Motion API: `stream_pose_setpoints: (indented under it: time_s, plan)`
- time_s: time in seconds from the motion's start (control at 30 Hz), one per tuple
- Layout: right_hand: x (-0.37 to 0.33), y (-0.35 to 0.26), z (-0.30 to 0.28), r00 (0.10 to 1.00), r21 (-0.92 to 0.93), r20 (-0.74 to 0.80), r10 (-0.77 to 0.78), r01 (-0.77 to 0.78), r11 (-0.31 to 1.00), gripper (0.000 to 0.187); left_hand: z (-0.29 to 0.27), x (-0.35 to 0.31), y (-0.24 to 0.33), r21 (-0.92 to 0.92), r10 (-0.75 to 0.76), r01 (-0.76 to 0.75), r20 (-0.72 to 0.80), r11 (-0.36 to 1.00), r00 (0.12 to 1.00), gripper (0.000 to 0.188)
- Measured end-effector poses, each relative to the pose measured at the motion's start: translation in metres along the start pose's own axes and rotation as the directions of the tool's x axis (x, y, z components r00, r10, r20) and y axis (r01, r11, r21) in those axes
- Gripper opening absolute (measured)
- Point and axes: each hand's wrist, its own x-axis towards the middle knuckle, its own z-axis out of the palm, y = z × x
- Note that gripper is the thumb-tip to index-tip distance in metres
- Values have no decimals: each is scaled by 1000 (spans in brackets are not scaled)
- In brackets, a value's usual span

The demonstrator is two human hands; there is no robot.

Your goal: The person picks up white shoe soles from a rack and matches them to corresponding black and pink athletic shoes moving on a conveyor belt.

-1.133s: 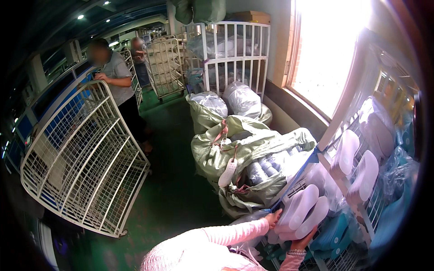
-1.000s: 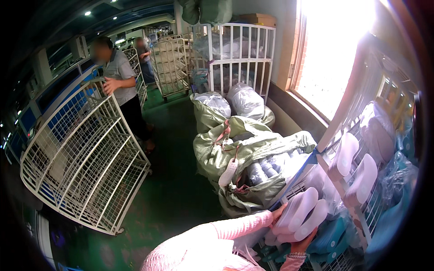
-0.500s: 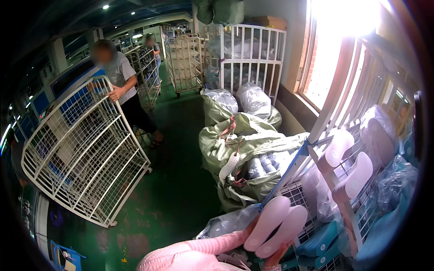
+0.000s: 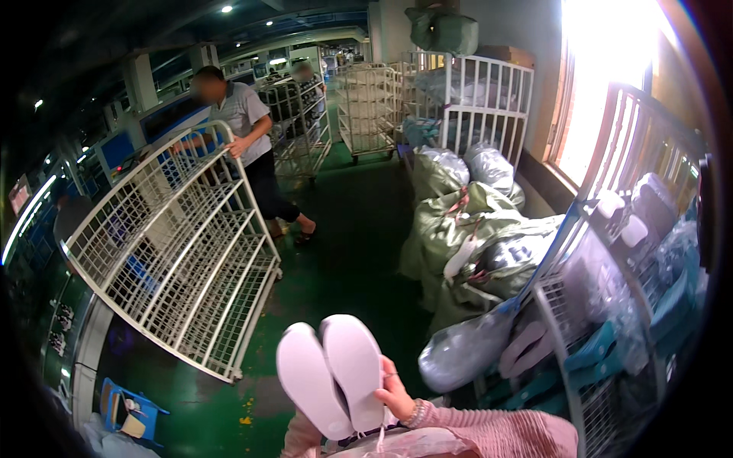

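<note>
Two pale pink insoles (image 4: 353, 370) stand side by side in front of me, toes up, broad faces toward me; whether each is a single piece or a stack cannot be made out. My right hand (image 4: 395, 395) grips the edge of the right one, fingers and thumb bent around it. A thin pale cord hangs by their heel ends. At the lower left only the pink sleeve (image 4: 301, 437) of my left arm shows; that hand is hidden behind the insoles.
At right, a white rack (image 4: 551, 324) holds more insoles, teal pieces (image 4: 595, 355) and plastic bags. Green sacks (image 4: 489, 263) are piled beyond it. To the left, a person (image 4: 248, 114) grips a tilted white wire cart (image 4: 183, 259). A blue stool (image 4: 134, 412) stands lower left.
The insoles have moved left, away from the rack, and now stand more upright before me. The view has turned left. The other person keeps hold of the cart, legs now further apart.
</note>
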Motion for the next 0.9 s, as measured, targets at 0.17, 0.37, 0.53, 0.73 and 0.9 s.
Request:
stream_pose_setpoints:
  time_s: [0.17,0.37,0.53,0.73,0.9]
  plan:
    - [3,63,151,900,56,407,156,-195,979,69,-106,-88,90,-81,233,-253,-206,964,950,42]
    - [6,88,257,529,-10,796,295,-475,880,65,-186,-185,122,-173,430,-542,-435,822,791,42]
    - [9,140,333,335,-1,884,328,-698,716,61,-226,-244,120,-162,530,-786,-656,596,537,42]
    - [25,188,437,100,-225,917,387,-670,707,60,-268,-282,145,-52,525,-936,-817,348,240,42]
    - [13,233,534,-191,-413,908,372,-559,719,60,-303,-320,167,68,461,-982,-887,177,22,43]
